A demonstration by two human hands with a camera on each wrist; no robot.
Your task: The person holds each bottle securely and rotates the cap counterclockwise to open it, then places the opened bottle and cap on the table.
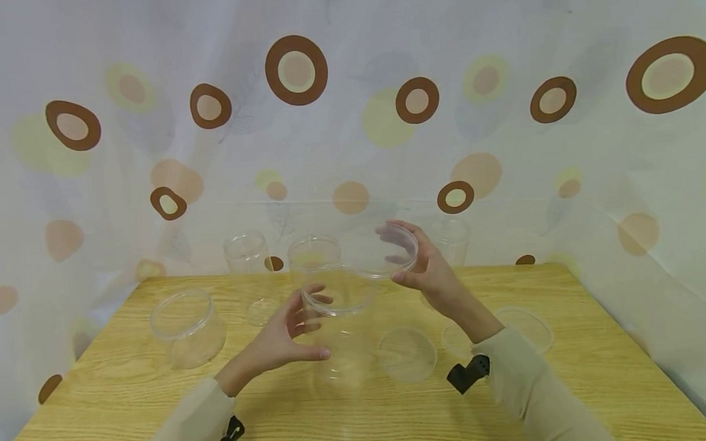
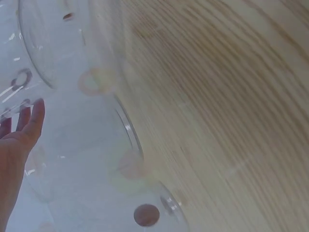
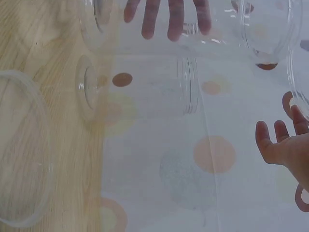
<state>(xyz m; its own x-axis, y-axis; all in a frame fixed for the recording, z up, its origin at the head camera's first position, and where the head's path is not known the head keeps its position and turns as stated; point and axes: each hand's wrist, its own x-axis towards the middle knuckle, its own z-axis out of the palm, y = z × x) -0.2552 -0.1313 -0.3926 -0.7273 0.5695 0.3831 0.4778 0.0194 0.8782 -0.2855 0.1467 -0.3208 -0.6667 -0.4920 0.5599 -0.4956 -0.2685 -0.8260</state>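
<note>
A clear wide-mouthed jar [image 1: 340,309] stands upright near the middle of the wooden table [image 1: 123,406]. My left hand [image 1: 284,337] grips its side, thumb in front and fingers behind; the right wrist view shows those fingers through the wall of the jar [image 3: 219,43]. Just above the mouth and to its right, my right hand [image 1: 427,266] holds a clear round lid [image 1: 372,249] tilted, thumb at the near edge and fingers showing through it. In the head view the lid's lower left edge overlaps the jar's rim.
A short wide clear jar [image 1: 182,333] stands at left. Taller clear jars stand behind: one at back left [image 1: 245,243], one behind the gripped jar [image 1: 312,242], one at back right [image 1: 455,232]. Several clear lids [image 1: 408,354] lie flat at right. A patterned sheet [image 1: 349,147] surrounds the table.
</note>
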